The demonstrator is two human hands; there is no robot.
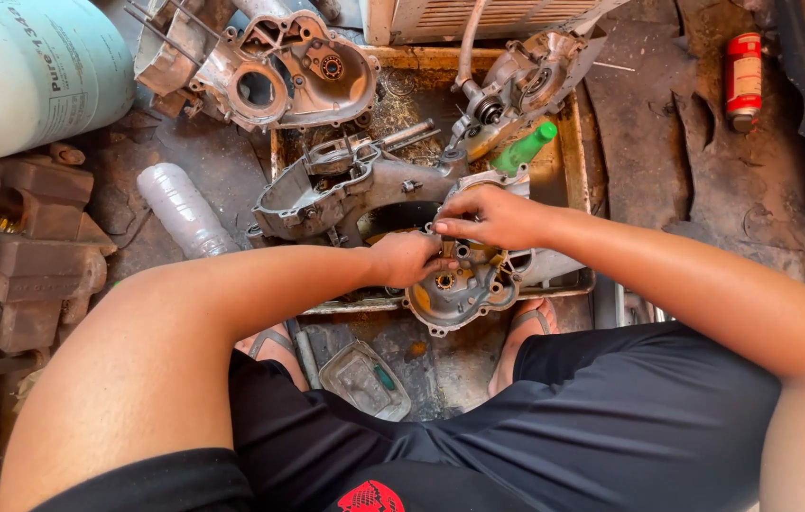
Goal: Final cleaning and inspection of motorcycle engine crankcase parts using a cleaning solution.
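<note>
Head view, person seated on the floor, knees apart, work between the legs.

Far left: pale gas cylinder [27, 71] lying on its side at the upper left corner of the floor; below it a rusty vise [27, 251]. A clear plastic bottle [184, 210] lies on the floor just left of the tray, within arm's reach.

Centre: shallow metal tray [575, 142] on the floor, holding greasy engine parts, likely so oil and small pieces stay contained. A large crankcase half [336, 190] lies across the tray's left side; another casing [284, 71] sits beyond its far left corner.

Left hand [409, 258]: fingers curled narrow, pressed on the left rim of the round engine cover [459, 294], apparently steadying it. The cover sits at the tray's near edge, overhanging it toward the person.

Right hand [490, 216]: fingertips pinched together over the cover's top, closed on something small; what it is, cannot tell.

Green bottle [526, 147] stands tilted just behind the right hand. Far right: red can [744, 81] on the floor, well apart.
</note>
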